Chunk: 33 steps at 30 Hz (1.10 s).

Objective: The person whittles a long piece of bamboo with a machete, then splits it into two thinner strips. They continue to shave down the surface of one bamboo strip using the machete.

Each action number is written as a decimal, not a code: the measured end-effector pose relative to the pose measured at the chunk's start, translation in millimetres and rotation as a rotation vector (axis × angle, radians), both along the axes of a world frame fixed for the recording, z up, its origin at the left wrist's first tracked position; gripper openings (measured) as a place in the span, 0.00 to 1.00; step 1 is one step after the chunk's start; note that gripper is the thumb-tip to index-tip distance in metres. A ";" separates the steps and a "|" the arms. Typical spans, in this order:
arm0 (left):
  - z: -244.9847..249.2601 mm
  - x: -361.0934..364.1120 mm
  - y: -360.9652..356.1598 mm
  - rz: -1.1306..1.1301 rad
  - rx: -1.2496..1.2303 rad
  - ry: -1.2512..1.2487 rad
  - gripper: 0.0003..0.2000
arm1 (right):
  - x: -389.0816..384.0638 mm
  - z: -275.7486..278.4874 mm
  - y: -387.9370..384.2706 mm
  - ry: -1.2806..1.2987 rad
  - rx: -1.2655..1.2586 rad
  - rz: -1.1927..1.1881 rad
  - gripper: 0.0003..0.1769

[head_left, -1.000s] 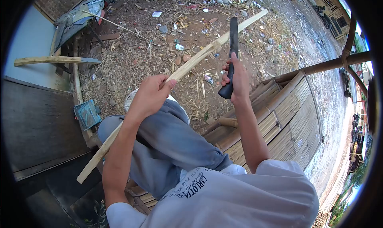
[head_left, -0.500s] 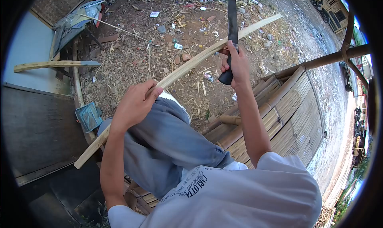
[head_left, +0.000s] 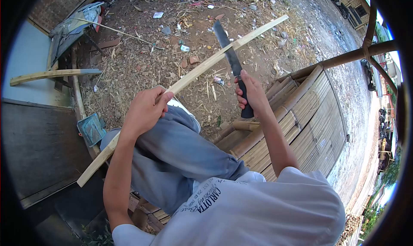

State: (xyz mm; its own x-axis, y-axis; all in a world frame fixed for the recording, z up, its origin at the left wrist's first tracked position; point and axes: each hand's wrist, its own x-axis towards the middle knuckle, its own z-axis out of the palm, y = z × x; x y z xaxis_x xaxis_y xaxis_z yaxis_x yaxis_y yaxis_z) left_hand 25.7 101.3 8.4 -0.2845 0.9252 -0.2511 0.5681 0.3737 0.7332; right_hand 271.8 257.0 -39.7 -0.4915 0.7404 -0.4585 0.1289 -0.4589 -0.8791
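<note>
A long, slightly curved bamboo strip (head_left: 201, 68) slants across the view, over my raised knee. My left hand (head_left: 146, 110) is closed around it near its middle, thumb on top. The strip's lower end (head_left: 88, 176) sticks out behind my left forearm. My right hand (head_left: 251, 93) grips the black handle of a machete (head_left: 232, 60), fingers wrapped round it. The dark blade points up and left and crosses the strip, its edge right at the pale wood in the strip's far half.
A bamboo bench (head_left: 301, 121) stands at the right, under a bamboo rail (head_left: 340, 58). Shavings and litter cover the dirt ground (head_left: 142, 65). At the left are a blue plastic basket (head_left: 91, 129), another curved strip (head_left: 51, 75) and a dark board (head_left: 38, 147).
My right hand has come down toward me, and the machete has tilted left so its blade now crosses the strip. My left hand keeps its hold; the view has shifted slightly.
</note>
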 end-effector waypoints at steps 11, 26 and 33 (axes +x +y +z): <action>-6.1 14.8 13.0 -0.019 0.017 -0.081 0.17 | -9.3 5.0 -7.4 0.098 -0.111 -0.092 0.23; -15.5 25.1 9.1 0.022 0.023 -0.081 0.15 | -0.9 -0.4 33.8 0.321 0.004 -0.560 0.22; -18.5 18.0 8.7 0.069 0.031 -0.104 0.14 | 2.6 17.1 42.8 0.277 -0.012 -0.415 0.21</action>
State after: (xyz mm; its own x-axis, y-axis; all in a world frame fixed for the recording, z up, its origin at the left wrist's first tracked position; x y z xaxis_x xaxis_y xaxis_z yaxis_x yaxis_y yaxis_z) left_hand 43.7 110.1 -10.0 -0.3217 0.9122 -0.2537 0.4622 0.3852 0.7988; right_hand 274.4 299.8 -22.6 -0.2612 0.8947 -0.3624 -0.3043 -0.4326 -0.8487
